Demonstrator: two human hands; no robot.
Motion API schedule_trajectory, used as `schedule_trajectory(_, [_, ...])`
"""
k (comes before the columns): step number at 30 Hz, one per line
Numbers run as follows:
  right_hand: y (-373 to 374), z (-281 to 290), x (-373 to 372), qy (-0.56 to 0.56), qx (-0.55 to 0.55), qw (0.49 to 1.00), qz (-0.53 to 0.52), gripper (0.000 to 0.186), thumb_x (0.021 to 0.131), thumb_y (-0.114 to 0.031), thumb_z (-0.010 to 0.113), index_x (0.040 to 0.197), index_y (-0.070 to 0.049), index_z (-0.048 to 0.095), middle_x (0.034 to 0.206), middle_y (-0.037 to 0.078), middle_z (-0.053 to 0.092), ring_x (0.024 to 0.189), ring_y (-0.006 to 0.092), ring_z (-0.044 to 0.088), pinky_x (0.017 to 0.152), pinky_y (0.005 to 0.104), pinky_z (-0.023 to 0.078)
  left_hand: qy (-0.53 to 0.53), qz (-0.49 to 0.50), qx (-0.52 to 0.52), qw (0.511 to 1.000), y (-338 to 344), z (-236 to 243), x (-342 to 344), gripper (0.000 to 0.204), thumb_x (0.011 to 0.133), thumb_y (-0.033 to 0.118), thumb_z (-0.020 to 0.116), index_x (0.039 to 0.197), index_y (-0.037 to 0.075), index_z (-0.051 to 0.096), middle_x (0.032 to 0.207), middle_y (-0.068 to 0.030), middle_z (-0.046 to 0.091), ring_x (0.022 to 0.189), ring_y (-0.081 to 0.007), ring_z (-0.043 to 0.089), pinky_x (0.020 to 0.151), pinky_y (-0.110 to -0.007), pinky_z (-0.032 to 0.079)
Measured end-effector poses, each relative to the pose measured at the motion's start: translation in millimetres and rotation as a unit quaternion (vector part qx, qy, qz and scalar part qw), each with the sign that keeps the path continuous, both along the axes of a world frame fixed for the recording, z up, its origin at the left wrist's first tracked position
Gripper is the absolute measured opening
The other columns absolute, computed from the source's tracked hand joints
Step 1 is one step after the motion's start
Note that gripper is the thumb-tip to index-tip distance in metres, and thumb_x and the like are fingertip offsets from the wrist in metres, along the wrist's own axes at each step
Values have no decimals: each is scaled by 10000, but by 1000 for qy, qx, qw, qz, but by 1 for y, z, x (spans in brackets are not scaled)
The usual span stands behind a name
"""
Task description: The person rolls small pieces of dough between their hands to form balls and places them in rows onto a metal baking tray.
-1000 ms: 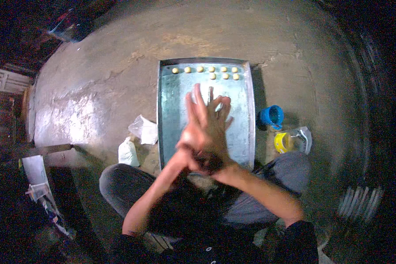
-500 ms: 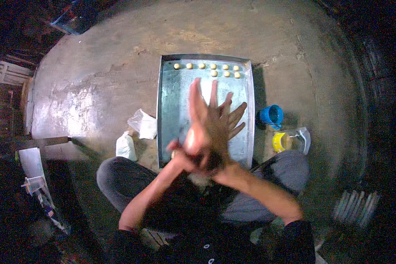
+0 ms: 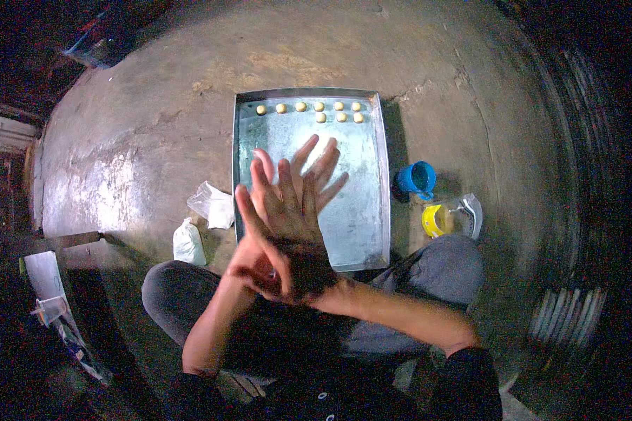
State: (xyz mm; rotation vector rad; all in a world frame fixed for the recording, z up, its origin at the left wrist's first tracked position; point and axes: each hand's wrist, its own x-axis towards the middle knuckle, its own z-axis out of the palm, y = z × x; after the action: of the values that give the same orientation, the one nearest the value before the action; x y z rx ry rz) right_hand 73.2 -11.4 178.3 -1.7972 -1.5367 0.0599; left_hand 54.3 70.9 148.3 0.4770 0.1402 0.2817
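Note:
My left hand and my right hand cross palm to palm over the near left part of a metal tray. The right hand lies on top, and the fingers of both are stretched out and spread, slightly blurred. Whatever may lie between the palms is hidden. Several small, pale yellow dough balls sit inside the tray's far edge, in a full row with a shorter row of three under its right part.
A blue mug stands right of the tray, near a yellow container in clear plastic. To the left are a clear plastic bag with white contents and a tied white bag. My crossed legs border the near edge.
The hands have slid against each other; the right fingers now point up and left, the left ones up and right. The tray and floor items appear shifted left in view.

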Motion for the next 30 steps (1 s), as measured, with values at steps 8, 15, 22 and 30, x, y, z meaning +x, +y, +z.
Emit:
schedule_trajectory(8, [-12,0,0,2,12,1000,-7,1013,889,-749,362,1569,-21,180,1619,256,169,1471,544,78,1150,679,34,3,43,15,999,-26,-3,-13,897,950,734,237,1575,93,175,1638,-196,135,1496,-369,208,1204,-580,181])
schedule_trajectory(15, [13,4,27,35,-1,998,-51,1023,895,-759,333,1570,-12,155,1617,259,173,1470,544,75,1155,669,26,39,71,24,996,-5,-3,-5,907,946,740,244,1577,93,162,1633,-195,149,1488,-373,223,1203,-578,184])
schedule_trajectory(22, [11,-5,12,9,-6,1000,-8,1033,900,-769,303,1572,-3,130,1614,262,178,1470,545,73,1161,658,18,-1,42,3,999,-10,-2,-4,918,942,746,251,1579,92,149,1629,-194,162,1480,-377,238,1202,-575,186])
schedule_trajectory(30, [9,19,13,59,1,997,-50,1028,915,-764,278,1571,12,121,1612,267,179,1469,547,74,1167,646,7,-20,36,-10,999,-38,-4,-3,931,938,753,258,1582,92,135,1625,-193,178,1472,-382,255,1201,-572,189])
